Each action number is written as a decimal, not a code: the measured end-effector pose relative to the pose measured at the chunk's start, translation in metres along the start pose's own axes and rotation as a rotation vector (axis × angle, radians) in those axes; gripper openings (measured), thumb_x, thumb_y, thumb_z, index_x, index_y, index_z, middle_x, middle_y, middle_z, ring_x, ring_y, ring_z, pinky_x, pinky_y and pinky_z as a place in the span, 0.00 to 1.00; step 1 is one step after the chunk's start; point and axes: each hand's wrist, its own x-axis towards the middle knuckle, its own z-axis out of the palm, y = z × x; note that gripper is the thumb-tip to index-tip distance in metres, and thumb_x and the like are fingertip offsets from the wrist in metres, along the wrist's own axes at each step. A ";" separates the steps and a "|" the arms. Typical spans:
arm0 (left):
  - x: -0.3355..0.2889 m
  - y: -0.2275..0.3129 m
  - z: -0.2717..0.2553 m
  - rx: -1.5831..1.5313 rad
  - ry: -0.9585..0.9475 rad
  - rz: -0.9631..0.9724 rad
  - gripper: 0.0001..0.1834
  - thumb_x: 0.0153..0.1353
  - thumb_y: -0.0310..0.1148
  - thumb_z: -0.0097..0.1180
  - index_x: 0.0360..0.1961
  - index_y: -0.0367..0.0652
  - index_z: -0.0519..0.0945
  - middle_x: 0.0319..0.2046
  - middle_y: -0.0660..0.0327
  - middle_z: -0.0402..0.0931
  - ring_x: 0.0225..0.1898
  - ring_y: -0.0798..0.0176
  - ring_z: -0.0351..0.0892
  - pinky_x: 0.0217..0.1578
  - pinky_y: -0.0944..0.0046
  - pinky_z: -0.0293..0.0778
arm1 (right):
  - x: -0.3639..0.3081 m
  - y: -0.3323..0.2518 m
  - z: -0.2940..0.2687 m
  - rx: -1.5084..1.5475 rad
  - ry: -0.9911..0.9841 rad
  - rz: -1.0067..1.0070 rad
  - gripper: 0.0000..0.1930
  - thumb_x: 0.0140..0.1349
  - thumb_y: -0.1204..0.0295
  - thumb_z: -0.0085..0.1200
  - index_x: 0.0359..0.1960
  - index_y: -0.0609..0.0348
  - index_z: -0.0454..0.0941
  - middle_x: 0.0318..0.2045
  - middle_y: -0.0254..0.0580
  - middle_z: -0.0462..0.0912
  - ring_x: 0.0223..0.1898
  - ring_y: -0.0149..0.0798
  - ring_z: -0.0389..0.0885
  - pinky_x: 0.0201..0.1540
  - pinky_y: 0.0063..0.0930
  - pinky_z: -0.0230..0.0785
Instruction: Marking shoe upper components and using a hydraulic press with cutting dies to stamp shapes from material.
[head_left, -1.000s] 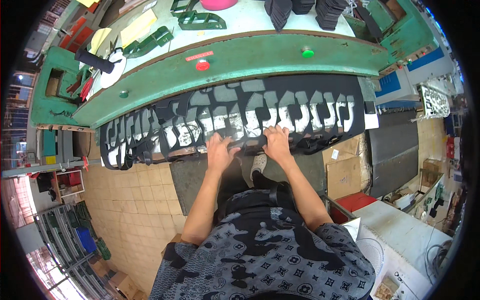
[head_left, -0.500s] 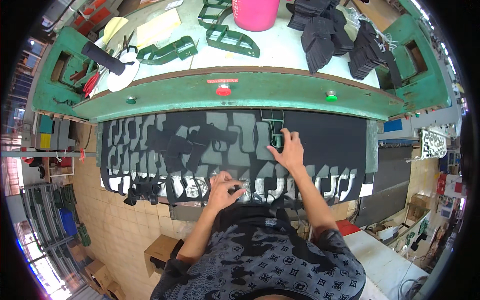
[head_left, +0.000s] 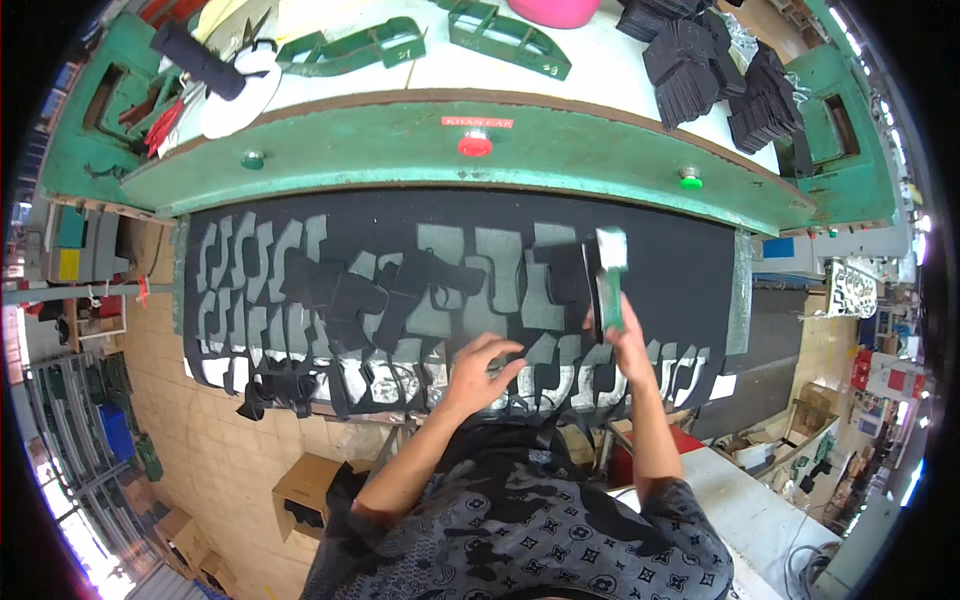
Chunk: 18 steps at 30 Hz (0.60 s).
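My right hand (head_left: 630, 348) grips the lower end of a green metal cutting die (head_left: 614, 285), which stands tipped up on its side over the black sheet material (head_left: 675, 275). A dark strip shows along the die's left side; whether it is a cut piece or the die's edge I cannot tell. My left hand (head_left: 480, 375) is empty, fingers apart and curved, above the near edge of the sheet. Curved cut-out holes cover the left, middle and near parts of the sheet. Loose black cut pieces (head_left: 345, 300) lie across its left middle.
Beyond the sheet runs a green machine beam (head_left: 400, 140) with a red button (head_left: 475, 143) and a green button (head_left: 690, 180). Behind it, a white tabletop holds more green dies (head_left: 510, 38), stacked black pieces (head_left: 690, 65), a pink container (head_left: 555, 10) and scissors (head_left: 255, 30).
My right hand has lifted the die off the sheet, tilted it up and moved it right; a cut-out shows where it lay. My left hand has moved right. The view has shifted.
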 end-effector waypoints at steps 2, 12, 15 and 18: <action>0.007 0.021 0.013 -0.246 -0.049 0.005 0.23 0.70 0.38 0.68 0.62 0.41 0.80 0.46 0.53 0.84 0.47 0.58 0.86 0.49 0.59 0.80 | -0.041 -0.025 0.027 0.534 0.042 0.235 0.22 0.71 0.55 0.57 0.50 0.64 0.79 0.38 0.45 0.86 0.38 0.39 0.86 0.46 0.38 0.78; 0.144 0.009 0.042 0.348 0.256 0.259 0.31 0.67 0.41 0.66 0.66 0.39 0.74 0.58 0.46 0.76 0.59 0.41 0.75 0.60 0.45 0.73 | -0.151 -0.081 0.108 0.157 0.376 0.460 0.31 0.85 0.48 0.34 0.43 0.65 0.79 0.31 0.40 0.85 0.31 0.36 0.85 0.39 0.31 0.76; 0.212 -0.016 0.044 0.684 -0.011 0.083 0.47 0.55 0.44 0.78 0.71 0.36 0.69 0.61 0.46 0.76 0.61 0.42 0.74 0.61 0.46 0.74 | -0.156 -0.083 0.112 0.341 0.499 0.469 0.29 0.84 0.48 0.36 0.42 0.64 0.79 0.32 0.40 0.85 0.32 0.33 0.86 0.37 0.27 0.76; 0.241 -0.025 0.050 0.729 -0.233 -0.033 0.35 0.54 0.42 0.78 0.59 0.36 0.80 0.47 0.49 0.82 0.53 0.45 0.80 0.57 0.47 0.75 | -0.161 -0.069 0.105 0.390 0.533 0.455 0.28 0.85 0.50 0.37 0.42 0.64 0.79 0.31 0.40 0.85 0.31 0.33 0.86 0.36 0.26 0.76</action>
